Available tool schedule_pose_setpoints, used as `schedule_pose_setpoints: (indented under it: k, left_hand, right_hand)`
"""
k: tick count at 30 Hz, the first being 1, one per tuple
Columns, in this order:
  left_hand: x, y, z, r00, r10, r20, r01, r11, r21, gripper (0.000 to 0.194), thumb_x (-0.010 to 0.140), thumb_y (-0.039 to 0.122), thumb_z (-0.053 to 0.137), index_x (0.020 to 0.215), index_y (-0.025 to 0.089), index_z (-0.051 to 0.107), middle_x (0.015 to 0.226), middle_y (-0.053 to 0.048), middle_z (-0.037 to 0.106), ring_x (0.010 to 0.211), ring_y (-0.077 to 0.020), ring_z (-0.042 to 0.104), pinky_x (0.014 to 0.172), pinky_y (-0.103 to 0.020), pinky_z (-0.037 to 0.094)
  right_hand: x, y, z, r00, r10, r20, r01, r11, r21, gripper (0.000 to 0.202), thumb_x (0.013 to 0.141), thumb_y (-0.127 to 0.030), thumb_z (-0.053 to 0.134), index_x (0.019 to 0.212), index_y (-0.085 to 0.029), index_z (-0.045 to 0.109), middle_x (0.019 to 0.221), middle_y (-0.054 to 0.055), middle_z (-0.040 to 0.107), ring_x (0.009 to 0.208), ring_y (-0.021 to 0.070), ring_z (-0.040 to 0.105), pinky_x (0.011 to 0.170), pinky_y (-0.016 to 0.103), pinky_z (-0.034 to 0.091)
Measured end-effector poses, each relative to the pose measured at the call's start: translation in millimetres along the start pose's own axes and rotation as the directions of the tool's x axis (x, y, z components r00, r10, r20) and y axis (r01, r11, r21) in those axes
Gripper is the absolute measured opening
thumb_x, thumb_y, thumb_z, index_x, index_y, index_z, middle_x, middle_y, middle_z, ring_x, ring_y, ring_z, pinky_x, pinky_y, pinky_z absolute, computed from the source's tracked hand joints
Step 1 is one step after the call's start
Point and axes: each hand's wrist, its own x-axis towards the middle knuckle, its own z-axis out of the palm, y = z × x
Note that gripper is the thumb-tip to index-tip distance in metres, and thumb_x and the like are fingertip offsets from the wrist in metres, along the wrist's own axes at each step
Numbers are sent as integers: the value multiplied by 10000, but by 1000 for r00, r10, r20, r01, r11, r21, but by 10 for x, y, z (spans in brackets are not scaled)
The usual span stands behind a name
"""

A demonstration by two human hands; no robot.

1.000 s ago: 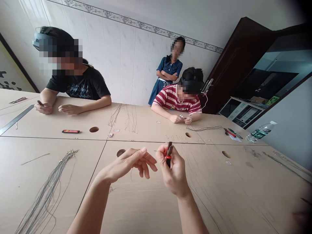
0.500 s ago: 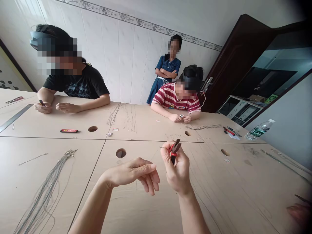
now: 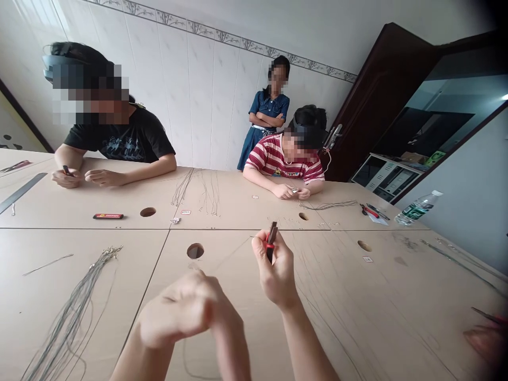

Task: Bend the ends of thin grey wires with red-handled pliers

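Observation:
My right hand (image 3: pixel 280 272) is closed around a pair of pliers (image 3: pixel 271 246) with red and black handles, the dark jaws pointing up. A thin wire end (image 3: pixel 253 237) sticks out at the thumb and forefinger of this hand. My left hand (image 3: pixel 188 307) is to its left, closer to me, bent at the wrist and blurred. Its fingers point downward and are partly hidden, so what they hold, if anything, cannot be made out. A faint loop of thin cord (image 3: pixel 186 360) shows below the left hand.
A bundle of grey cords (image 3: pixel 75 301) lies on the table (image 3: pixel 130 264) at left. Beyond are a red and black box cutter (image 3: pixel 108 216), red-handled pliers (image 3: pixel 369 210) and a water bottle (image 3: pixel 417 207). Two co-workers sit opposite; another person stands by the wall.
My left hand has moved left and nearer to me, with its fingers bending down. My right hand has shifted slightly left with the pliers, which have turned more edge-on.

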Motion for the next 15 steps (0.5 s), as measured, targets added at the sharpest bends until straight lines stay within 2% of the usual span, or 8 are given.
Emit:
schedule_pose_setpoints:
  k: [2, 3, 4, 7, 8, 9, 11, 15]
  left_hand:
    - [-24, 67, 53, 952, 242, -186, -259, 963, -75, 468, 993, 490, 385, 890, 273, 786, 613, -40, 739, 519, -178, 691, 491, -243, 565]
    - [-29, 114, 67, 888, 335, -316, -375, 924, -72, 448, 1009, 463, 364, 904, 301, 769, 640, 0, 749, 539, -149, 696, 502, -212, 570]
    - [-27, 165, 70, 792, 401, -461, -467, 883, -35, 431, 1024, 422, 346, 920, 318, 751, 709, 35, 767, 597, -119, 711, 547, -181, 581]
    - [11, 278, 13, 388, 482, -785, -567, 797, 210, 441, 1047, 341, 292, 965, 303, 724, 1007, 71, 776, 909, -82, 723, 766, -146, 589]
    - [33, 290, -22, 289, 503, -815, -554, 782, 286, 449, 1047, 346, 280, 1000, 282, 721, 1111, 55, 754, 1038, -96, 693, 850, -168, 576]
    - [56, 287, -59, 236, 524, -818, -532, 775, 343, 447, 1044, 362, 282, 1038, 258, 716, 1199, 29, 724, 1159, -121, 640, 934, -203, 552]
    - [101, 247, -132, 243, 550, -799, -495, 778, 386, 417, 1033, 390, 322, 1106, 222, 696, 1318, -21, 660, 1316, -172, 524, 1063, -282, 479]
    - [163, 120, -243, 349, 511, -786, -414, 836, 360, 379, 1018, 431, 379, 1219, 237, 636, 1410, -69, 583, 1367, -239, 466, 1152, -403, 375]
  right_hand:
    - [-16, -15, 43, 999, -14, 30, 14, 1000, 1, 171, 970, -267, 483, 810, -217, 450, 669, -53, 380, 570, 105, 355, 545, 232, 334]
    - [-27, -26, 64, 999, -22, 44, 22, 1000, 0, 167, 970, -260, 484, 812, -217, 451, 675, -51, 389, 573, 105, 362, 548, 232, 340]
    - [-40, -39, 82, 998, -30, 56, 30, 1000, -2, 164, 969, -255, 486, 813, -217, 451, 680, -49, 396, 575, 105, 368, 551, 232, 344]
    - [-84, -71, 125, 995, -51, 86, 52, 999, -10, 161, 970, -245, 487, 815, -218, 455, 716, -38, 422, 603, 109, 395, 575, 235, 365]
    - [-99, -78, 135, 994, -55, 99, 56, 998, -12, 159, 971, -243, 486, 816, -218, 457, 732, -33, 429, 615, 110, 405, 585, 237, 370]
    - [-112, -84, 142, 992, -56, 114, 58, 998, -12, 159, 971, -240, 485, 817, -219, 455, 745, -30, 431, 624, 111, 410, 592, 239, 373]
    - [-131, -93, 150, 989, -56, 136, 57, 998, -8, 161, 970, -232, 486, 815, -219, 445, 759, -29, 423, 631, 110, 412, 596, 239, 373]
    - [-145, -109, 140, 989, -61, 137, 61, 998, 5, 157, 969, -221, 491, 822, -221, 436, 762, -31, 405, 630, 107, 400, 594, 238, 372]
